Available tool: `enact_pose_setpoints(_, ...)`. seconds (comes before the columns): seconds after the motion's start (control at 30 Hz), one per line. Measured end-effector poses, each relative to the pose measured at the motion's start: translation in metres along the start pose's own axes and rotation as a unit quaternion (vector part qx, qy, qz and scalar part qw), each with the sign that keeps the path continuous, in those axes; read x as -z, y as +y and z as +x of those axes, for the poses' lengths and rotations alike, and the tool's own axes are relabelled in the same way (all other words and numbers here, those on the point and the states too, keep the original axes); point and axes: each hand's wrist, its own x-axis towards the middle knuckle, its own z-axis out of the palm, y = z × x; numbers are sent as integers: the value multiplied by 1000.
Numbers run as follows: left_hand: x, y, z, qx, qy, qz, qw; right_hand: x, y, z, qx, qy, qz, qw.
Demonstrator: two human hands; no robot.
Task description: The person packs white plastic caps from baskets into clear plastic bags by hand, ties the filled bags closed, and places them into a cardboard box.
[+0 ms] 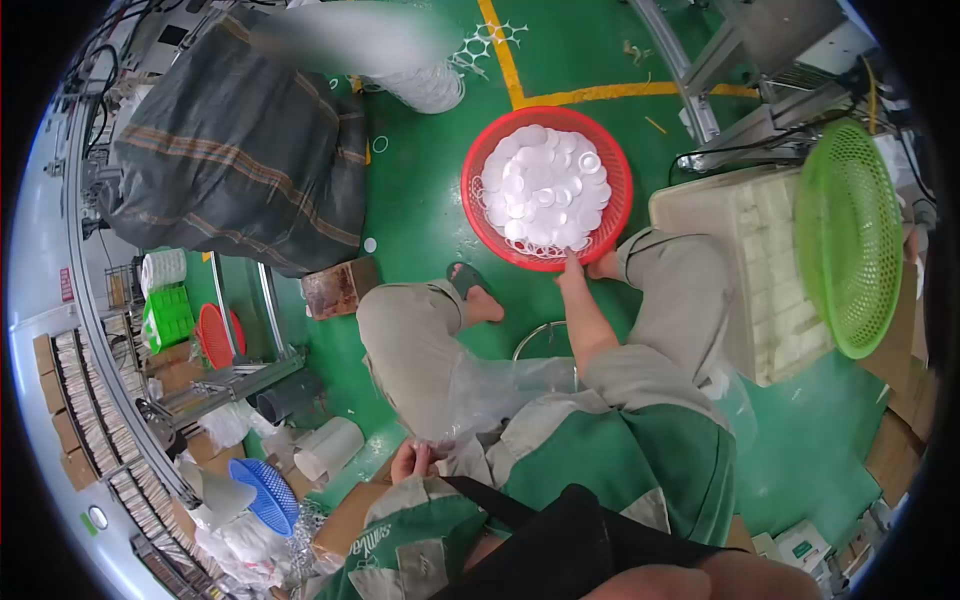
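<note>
A red round basket (622,205), heaped with white discs (540,185), stands on the green floor in front of my feet. My right hand (571,265) reaches down to its near rim, beside the discs; the fingers are too small and partly hidden to read. Close to my left thigh, my left hand (412,458) is closed on the edge of a clear plastic bag (485,392), which lies across my lap between my knees. Some thin white rings show under the discs at the near side of the basket.
A dark cloth-covered bulk (240,150) and a brown block (341,288) are at left. At right stand a pale crate (690,205) and a green basket (850,240). Metal frames line both sides. White rings (425,88) are stacked beyond, beneath a blurred pale shape.
</note>
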Motion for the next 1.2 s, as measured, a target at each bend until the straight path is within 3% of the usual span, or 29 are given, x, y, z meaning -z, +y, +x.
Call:
enact_pose_setpoints(0.03, 12, -35, 19, -177, 24, 24, 984, 6, 8, 18, 19, -139, 148, 979)
enact_pose_setpoints(0.1, -20, -3, 18, -97, 86, -41, 991, 9, -5, 11, -22, -35, 85, 996)
enact_pose_setpoints(0.13, -17, -9, 21, -91, 70, -47, 992, 8, -12, 9, -9, -27, 28, 999)
enact_pose_setpoints(0.2, -21, -5, 27, -100, 56, -86, 990, 9, -45, 8, -16, -85, -83, 993)
enact_pose_setpoints(0.23, -24, 6, 29, -115, 82, -36, 989, 4, -59, 5, -32, -103, -60, 992)
enact_pose_setpoints(0.3, -13, 18, 42, -129, 67, -87, 986, -19, -100, -51, 8, -85, -99, 991)
enact_pose_setpoints(0.37, -3, 44, 54, -163, 176, -95, 966, -24, -114, -79, 57, -110, -132, 983)
enact_pose_setpoints(0.4, 7, 56, 56, -275, 253, 141, 917, -24, -121, -103, 71, -119, -156, 978)
enact_pose_setpoints(0.43, 22, 64, 58, -367, 317, 364, 795, -13, -126, -128, 89, -141, -141, 976)
enact_pose_setpoints(0.5, 61, 66, 65, -343, 324, 74, 879, 9, -146, -181, 110, -158, -166, 967)
enact_pose_setpoints(0.57, 63, 109, 53, -363, 304, -181, 862, 11, -173, -235, 142, -218, -188, 947)
enact_pose_setpoints(0.63, 101, 119, 66, -405, 348, -115, 838, 3, -204, -252, 150, -304, -167, 926)
enact_pose_setpoints(0.7, 97, 171, 38, -446, 334, -183, 810, 4, -227, -343, 191, -255, -272, 908)
enact_pose_setpoints(0.73, 113, 187, 31, -463, 333, -151, 808, 19, -231, -386, 190, -271, -288, 899)
enact_pose_setpoints(0.83, 159, 241, 18, -509, 283, -76, 809, 80, -229, -465, 188, -314, -308, 878)
enact_pose_setpoints(0.9, 189, 283, 33, -525, 249, 8, 814, 115, -211, -510, 184, -289, -295, 892)
enact_pose_setpoints(1.03, 179, 371, 68, -604, 179, 97, 770, 180, -159, -557, 130, -283, -282, 908)
enact_pose_setpoints(1.1, 135, 399, 67, -625, 264, 115, 726, 201, -126, -588, 155, -226, -331, 903)
enact_pose_setpoints(1.2, 99, 436, 114, -642, 302, 186, 680, 222, -103, -582, 183, -249, -387, 869)
